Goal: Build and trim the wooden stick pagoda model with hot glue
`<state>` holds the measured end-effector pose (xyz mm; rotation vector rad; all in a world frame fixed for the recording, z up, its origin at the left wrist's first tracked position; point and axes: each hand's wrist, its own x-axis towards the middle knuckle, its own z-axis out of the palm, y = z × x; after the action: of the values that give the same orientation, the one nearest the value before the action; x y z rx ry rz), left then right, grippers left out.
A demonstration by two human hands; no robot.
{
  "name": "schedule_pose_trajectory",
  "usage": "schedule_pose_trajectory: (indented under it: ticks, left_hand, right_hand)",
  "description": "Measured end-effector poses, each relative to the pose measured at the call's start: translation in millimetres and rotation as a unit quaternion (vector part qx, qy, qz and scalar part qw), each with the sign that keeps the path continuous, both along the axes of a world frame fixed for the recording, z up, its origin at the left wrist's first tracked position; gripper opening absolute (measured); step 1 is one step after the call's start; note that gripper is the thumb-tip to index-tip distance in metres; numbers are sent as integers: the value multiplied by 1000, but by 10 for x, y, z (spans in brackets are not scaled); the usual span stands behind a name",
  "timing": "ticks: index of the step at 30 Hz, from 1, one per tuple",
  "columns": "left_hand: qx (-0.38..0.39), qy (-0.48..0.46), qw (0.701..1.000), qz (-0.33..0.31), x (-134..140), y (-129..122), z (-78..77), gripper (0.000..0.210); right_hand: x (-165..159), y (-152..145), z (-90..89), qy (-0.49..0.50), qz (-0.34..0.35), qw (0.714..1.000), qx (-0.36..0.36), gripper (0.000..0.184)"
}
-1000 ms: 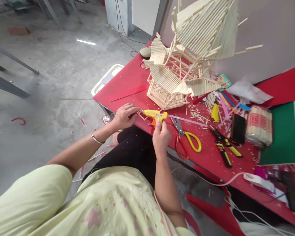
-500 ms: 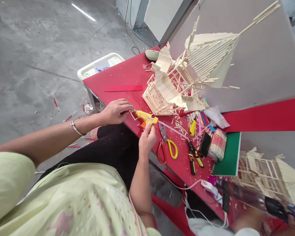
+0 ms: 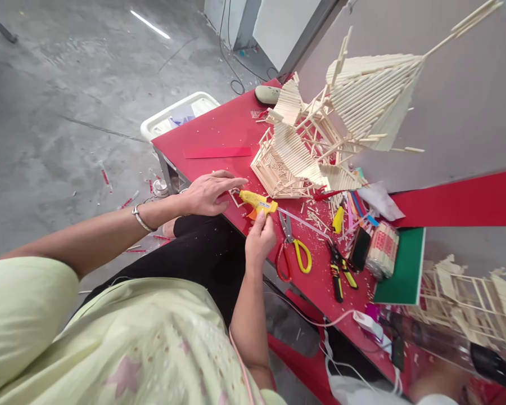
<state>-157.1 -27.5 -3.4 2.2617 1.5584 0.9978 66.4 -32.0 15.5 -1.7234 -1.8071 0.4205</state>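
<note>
My right hand (image 3: 260, 238) grips a yellow hot glue gun (image 3: 255, 201) at the table's near edge, the nozzle turned left. A clear glue stick (image 3: 302, 220) runs out of its back. My left hand (image 3: 211, 193) lies open beside the nozzle, fingers stretched over the table edge; I cannot make out anything in them. A thin pale bent frame (image 3: 236, 198) shows under the nozzle. Just beyond stands a model building of wooden sticks (image 3: 297, 152) with ribbed, curved roofs. Scissors (image 3: 293, 247) with one red and one yellow handle lie right of the gun.
On the red table (image 3: 211, 126) lie black-yellow pliers (image 3: 339, 271), a dark phone-like object (image 3: 360, 248), a wrapped bundle of sticks (image 3: 382, 249) and a green board (image 3: 398, 270). A power strip (image 3: 373, 329) trails cables at the near edge. Another person's arm (image 3: 438, 385) shows at lower right.
My left hand's fingers have gone from bent together at the nozzle to stretched out. My right hand keeps hold of the glue gun. The whole view has shifted slightly.
</note>
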Motion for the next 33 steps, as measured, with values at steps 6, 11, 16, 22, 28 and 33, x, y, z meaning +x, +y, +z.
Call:
schedule_pose_trajectory:
  ticks: [6, 11, 16, 22, 28, 33]
  left_hand:
    - [-38, 15, 999, -1, 22, 19, 35, 80]
    - [-23, 17, 999, 15, 49, 31, -25, 77]
    - [-17, 13, 1000, 21, 48, 28, -39, 78]
    - [-5, 5, 1000, 25, 48, 38, -49, 75]
    - [-14, 10, 999, 35, 63, 51, -55, 73]
    - [-4, 19, 999, 45, 77, 60, -62, 72]
  right_hand:
    - [6, -2, -6, 3, 3, 1000, 1, 64]
    - [9, 0, -14, 1, 5, 1000, -3, 65]
    - [6, 4, -6, -11, 5, 1000, -2, 64]
    - [6, 10, -11, -14, 8, 1000, 3, 64]
    - [1, 11, -7, 3, 2, 1000, -5, 66]
    - [-7, 10, 6, 15, 0, 1000, -1, 65]
